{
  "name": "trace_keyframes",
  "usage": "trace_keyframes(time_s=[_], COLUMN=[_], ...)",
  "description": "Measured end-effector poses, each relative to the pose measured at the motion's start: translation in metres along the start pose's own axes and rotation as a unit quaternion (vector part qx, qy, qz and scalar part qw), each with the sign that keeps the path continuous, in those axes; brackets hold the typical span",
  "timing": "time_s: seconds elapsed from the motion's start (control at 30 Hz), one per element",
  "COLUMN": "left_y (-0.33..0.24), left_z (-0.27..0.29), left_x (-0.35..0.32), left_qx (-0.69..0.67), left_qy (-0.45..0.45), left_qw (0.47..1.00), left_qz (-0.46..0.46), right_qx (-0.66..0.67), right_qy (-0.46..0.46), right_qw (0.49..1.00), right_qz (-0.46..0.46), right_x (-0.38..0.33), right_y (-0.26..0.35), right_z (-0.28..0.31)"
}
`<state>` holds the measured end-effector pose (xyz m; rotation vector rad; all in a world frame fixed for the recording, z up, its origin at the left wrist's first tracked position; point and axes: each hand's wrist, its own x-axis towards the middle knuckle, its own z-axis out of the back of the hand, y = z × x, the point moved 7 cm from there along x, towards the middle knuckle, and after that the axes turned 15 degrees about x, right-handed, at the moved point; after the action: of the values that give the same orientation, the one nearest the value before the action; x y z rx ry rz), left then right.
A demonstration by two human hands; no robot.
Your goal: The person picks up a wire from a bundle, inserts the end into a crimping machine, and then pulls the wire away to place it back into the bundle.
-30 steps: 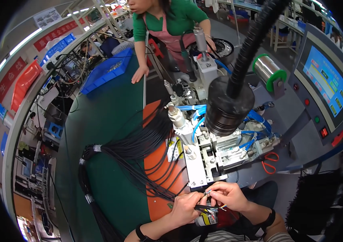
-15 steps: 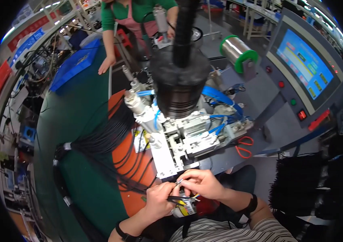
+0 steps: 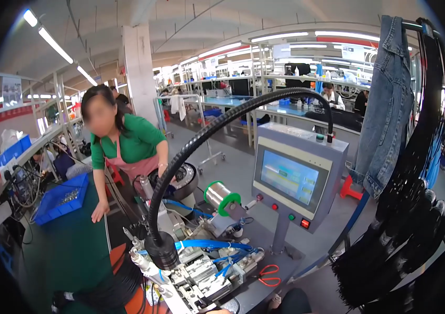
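Note:
At the lower edge only a sliver of skin shows, likely my right hand (image 3: 218, 312), just by the front of the metal machine (image 3: 201, 282). Its fingers are cut off, so what they hold is hidden. My left hand is out of the picture. Blue air tubes (image 3: 214, 244) run over the machine, and a thick black corrugated hose (image 3: 201, 137) arches from its black nozzle head (image 3: 162, 254) to the control box. Left of the machine, a bundle of black cables (image 3: 107, 285) lies across an orange mat (image 3: 134, 302) and the green table (image 3: 70, 256).
A green-ended wire spool (image 3: 217, 196) and a control screen (image 3: 290, 180) stand behind the machine. Orange-handled scissors (image 3: 269, 276) lie at its right. A co-worker in green (image 3: 133, 138) leans over the table near a blue tray (image 3: 65, 199). Black cable bundles (image 3: 385, 251) hang at right.
The view has swung up to the room. My hands, which held a thin cable's end at the machine's front, have dropped almost wholly out of the picture.

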<state>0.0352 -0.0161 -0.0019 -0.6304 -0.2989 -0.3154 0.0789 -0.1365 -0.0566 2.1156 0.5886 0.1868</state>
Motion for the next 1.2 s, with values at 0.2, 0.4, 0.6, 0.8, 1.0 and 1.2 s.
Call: trace_keyframes(time_s=[0.2,0.4,0.6,0.8,1.0,1.2], left_y=[-0.003,0.013,0.014,0.010,0.003,0.005], left_z=[0.008,-0.008,-0.008,-0.007,-0.006,-0.004], left_x=[0.022,0.030,0.018,0.018,0.021,0.018], left_qx=[-0.022,-0.008,-0.015,-0.013,0.055,0.072], left_qy=[-0.020,-0.003,0.045,0.041,0.027,0.025], left_qw=[0.998,0.999,0.997,0.998,0.998,0.997], left_qz=[0.055,0.031,0.067,0.040,0.021,0.009], right_qx=[-0.096,-0.294,-0.192,-0.074,-0.252,-0.442], right_qy=[-0.016,0.021,0.030,0.019,0.029,0.063], right_qw=[0.963,0.900,0.968,0.997,0.953,0.845], right_qz=[0.252,0.321,0.160,0.011,0.167,0.294], right_x=[0.002,0.000,0.010,0.009,0.008,0.002], right_y=[0.007,0.052,0.025,0.002,0.028,0.044], right_z=[0.005,-0.003,0.014,0.023,0.009,-0.005])
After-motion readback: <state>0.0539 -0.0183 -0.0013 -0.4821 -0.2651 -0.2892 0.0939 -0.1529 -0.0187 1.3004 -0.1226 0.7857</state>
